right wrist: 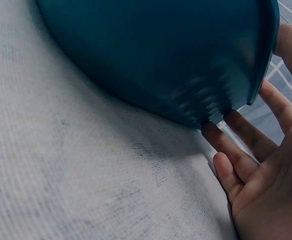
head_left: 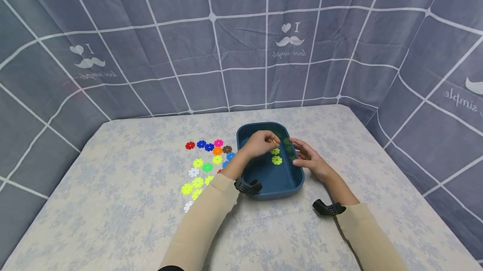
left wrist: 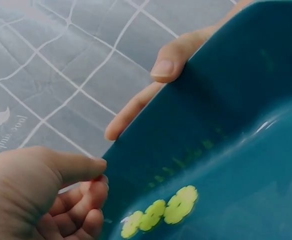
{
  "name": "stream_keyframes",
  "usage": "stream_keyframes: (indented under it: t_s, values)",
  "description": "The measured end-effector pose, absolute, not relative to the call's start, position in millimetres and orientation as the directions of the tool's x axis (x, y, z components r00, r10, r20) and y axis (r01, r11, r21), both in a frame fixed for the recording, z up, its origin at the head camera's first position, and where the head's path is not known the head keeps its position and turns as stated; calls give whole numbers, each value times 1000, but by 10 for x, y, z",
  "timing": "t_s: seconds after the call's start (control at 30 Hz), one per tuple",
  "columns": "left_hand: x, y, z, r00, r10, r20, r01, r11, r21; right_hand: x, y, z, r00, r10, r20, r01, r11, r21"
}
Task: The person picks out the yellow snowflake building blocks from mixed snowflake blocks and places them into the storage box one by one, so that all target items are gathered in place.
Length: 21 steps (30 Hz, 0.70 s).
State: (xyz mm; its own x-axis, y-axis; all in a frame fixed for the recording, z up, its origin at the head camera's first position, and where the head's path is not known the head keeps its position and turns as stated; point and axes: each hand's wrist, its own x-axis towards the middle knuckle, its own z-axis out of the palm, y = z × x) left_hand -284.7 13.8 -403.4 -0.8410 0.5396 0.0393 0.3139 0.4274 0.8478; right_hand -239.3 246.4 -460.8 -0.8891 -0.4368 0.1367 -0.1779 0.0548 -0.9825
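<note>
My left hand is over the dark teal basin, thumb against curled fingers. A thin yellow edge, apparently of a snowflake building disc, shows at its fingertips in the head view; the left wrist view hides it. Below, yellow-green snowflake discs lie in a row on the basin floor, their reflections on the side wall. My right hand rests at the basin's right side with spread fingers. In the right wrist view its fingertips touch the outer wall low down, while the upper fingers reach the rim.
Left of the basin, loose snowflake discs in red, blue, pink, orange, brown, green, white and yellow lie on the patterned tablecloth. My left forearm overlaps some. A grey curtain hangs behind.
</note>
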Motion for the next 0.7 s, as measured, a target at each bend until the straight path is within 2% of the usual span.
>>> stream_keyframes:
  t_s: [0.23, 0.7]
  values:
    - [-2825, 39, -3909, -860, 507, 64, 310, 418, 854, -2394, 2457, -4616, -892, -432, 135, -178, 60, -982]
    - [-2775, -164, -3809, -857, 506, 99, 327, 387, 862, -2381, 2447, -4609, -882, -439, 170, -211, 44, -977]
